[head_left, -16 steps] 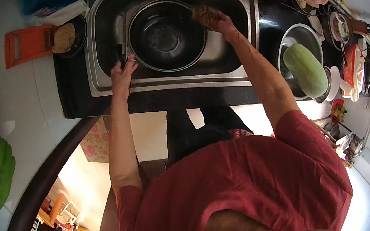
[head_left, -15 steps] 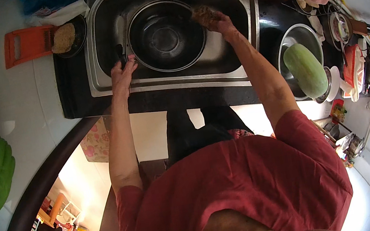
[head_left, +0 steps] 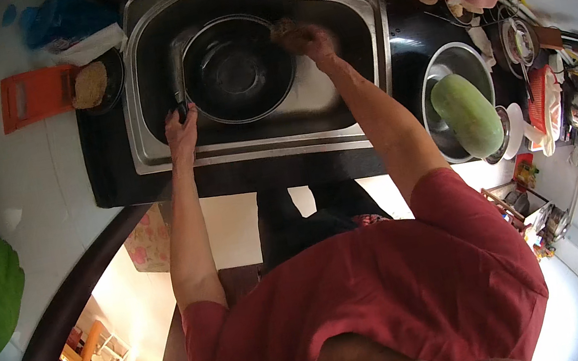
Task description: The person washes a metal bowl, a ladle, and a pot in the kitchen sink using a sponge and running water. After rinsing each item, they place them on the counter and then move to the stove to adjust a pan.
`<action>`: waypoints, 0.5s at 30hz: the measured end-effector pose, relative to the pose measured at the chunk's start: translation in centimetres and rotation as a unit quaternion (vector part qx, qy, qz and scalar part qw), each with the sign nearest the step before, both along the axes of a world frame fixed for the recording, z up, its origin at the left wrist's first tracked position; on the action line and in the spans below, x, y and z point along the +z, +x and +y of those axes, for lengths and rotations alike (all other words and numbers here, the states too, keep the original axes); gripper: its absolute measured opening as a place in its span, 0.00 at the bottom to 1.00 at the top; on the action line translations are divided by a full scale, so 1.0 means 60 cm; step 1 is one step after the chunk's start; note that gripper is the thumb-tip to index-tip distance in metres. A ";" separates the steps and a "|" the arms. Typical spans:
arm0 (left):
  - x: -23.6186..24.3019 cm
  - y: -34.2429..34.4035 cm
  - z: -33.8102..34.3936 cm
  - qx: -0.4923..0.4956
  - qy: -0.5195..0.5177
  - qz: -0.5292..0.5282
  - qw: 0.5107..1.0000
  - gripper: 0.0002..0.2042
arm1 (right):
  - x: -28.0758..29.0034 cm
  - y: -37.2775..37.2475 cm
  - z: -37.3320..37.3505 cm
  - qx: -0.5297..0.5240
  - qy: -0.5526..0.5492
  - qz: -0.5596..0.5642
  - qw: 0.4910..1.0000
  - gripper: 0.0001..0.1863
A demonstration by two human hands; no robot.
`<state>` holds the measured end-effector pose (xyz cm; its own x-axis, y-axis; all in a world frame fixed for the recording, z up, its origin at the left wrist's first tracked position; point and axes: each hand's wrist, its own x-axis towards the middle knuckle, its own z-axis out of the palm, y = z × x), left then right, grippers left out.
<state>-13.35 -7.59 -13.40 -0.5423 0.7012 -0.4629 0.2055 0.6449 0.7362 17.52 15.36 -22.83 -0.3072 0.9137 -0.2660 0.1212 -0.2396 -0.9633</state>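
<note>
Blurry brown scrubber (head_left: 287,34), partly behind the right hand (head_left: 316,46)

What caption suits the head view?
Right hand holds a brown scrubber at the rim of a round dark vessel in a sink; left hand holds a black handle.

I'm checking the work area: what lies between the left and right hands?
In the head view, a round dark pan in the sink lies between left hand and right hand.

Dim centre (glare at lower right)
</note>
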 end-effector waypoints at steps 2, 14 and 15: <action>-0.016 0.003 -0.003 0.005 0.057 0.065 0.996 0.19 | -0.017 -0.003 0.007 -0.039 -0.057 0.094 0.993 0.13; 0.185 0.105 -0.019 0.040 0.047 -0.169 0.984 0.16 | 0.354 0.017 -0.034 0.023 0.277 -0.167 0.946 0.19; 0.180 0.111 -0.029 0.062 0.059 -0.227 0.970 0.16 | 0.378 0.015 -0.029 0.006 0.310 -0.176 0.934 0.18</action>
